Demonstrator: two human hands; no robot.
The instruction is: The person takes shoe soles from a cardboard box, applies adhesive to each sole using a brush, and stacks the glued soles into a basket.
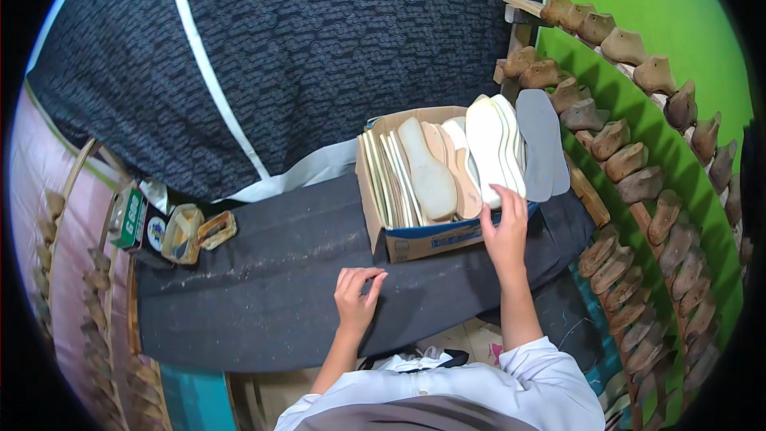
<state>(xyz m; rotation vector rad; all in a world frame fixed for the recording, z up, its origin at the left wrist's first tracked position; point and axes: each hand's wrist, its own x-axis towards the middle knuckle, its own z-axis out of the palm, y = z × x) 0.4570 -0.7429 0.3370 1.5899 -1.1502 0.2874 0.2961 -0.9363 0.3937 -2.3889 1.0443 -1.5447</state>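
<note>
A cardboard box (pixel 423 249) with blue edging stands on the dark table, packed with shoe insoles and sole boards on end. White insoles (pixel 485 144) lean at its right side, beside a beige insole (pixel 427 175) and several thin pale sheets. Grey soles (pixel 542 144) rest against the box's right end. At the lower end of the white insoles is my right hand (pixel 507 239), fingers stretched out and thumb apart, its fingertips against them. My left hand (pixel 357 299) hovers over the cloth in front of the box, fingers curled towards the thumb, with nothing visible in it.
Black cloth (pixel 263 279) covers the table. At its left end stand a green tin (pixel 132 219) and two small tubs (pixel 185 235) with contents I cannot make out. Racks of wooden shoe lasts (pixel 610 140) line the right wall; more lasts (pixel 96 279) hang at the left.
</note>
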